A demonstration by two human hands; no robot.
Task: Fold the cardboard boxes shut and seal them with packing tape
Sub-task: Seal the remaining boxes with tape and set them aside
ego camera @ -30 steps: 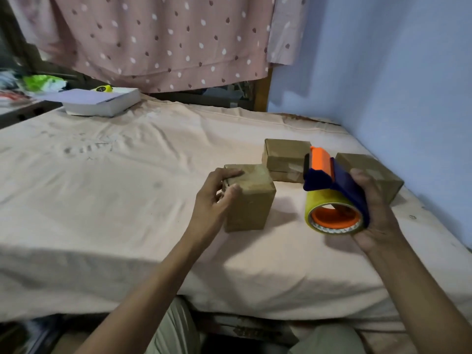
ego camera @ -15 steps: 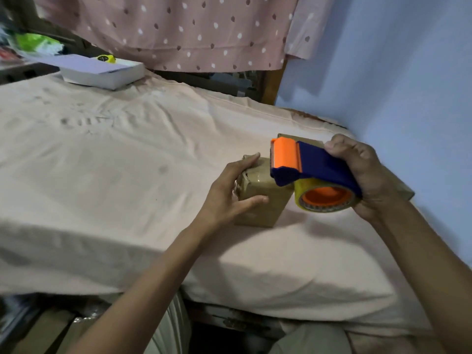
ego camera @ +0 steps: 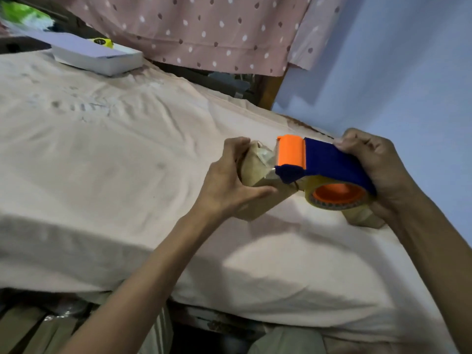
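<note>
A small brown cardboard box (ego camera: 258, 172) stands on the cloth-covered table (ego camera: 102, 154), its top shiny with clear tape. My left hand (ego camera: 227, 180) grips its left side, thumb along the front. My right hand (ego camera: 378, 169) holds a blue and orange tape dispenser (ego camera: 319, 164) with a yellowish tape roll (ego camera: 337, 196); its orange front rests on the box's top. A second brown box (ego camera: 362, 217) shows partly below my right hand. Any further box is hidden behind the dispenser.
A white flat box (ego camera: 97, 56) with a yellow object (ego camera: 102, 42) on it lies at the far left of the table. A blue wall (ego camera: 396, 72) runs along the right. A pink dotted cloth (ego camera: 217, 29) hangs behind. The table's front edge is near my body.
My right hand has brought the tape dispenser left and down onto the top of the box. My left hand has closed more tightly on the box's side. The camera has moved closer.
</note>
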